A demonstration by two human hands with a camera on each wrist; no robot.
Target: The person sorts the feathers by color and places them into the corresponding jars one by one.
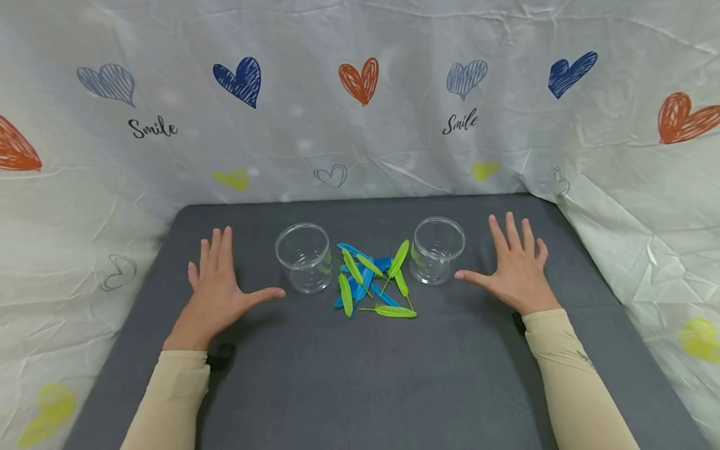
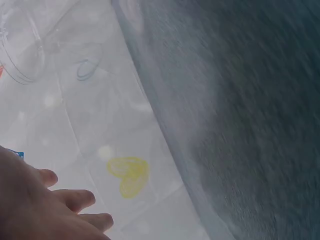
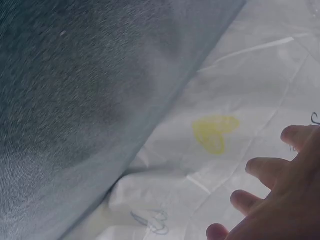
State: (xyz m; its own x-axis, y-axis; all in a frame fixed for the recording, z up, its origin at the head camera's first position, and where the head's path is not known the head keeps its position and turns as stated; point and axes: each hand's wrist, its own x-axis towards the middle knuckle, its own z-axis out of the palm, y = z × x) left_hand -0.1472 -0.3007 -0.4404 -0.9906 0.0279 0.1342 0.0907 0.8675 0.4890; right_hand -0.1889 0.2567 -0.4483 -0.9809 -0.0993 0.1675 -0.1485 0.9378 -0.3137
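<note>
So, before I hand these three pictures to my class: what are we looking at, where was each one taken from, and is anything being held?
No machine here: a person wears three cameras. The big picture comes from a head camera looking down at a grey mat. The left hand and right hand lie flat and spread on it, holding nothing. Between them stand two clear plastic cups, with a small pile of blue and green feathers lying between the cups. A white sheet printed with hearts hangs behind. The two blurry pictures come from cameras on each wrist: they show fingertips, mat edge and sheet.
</note>
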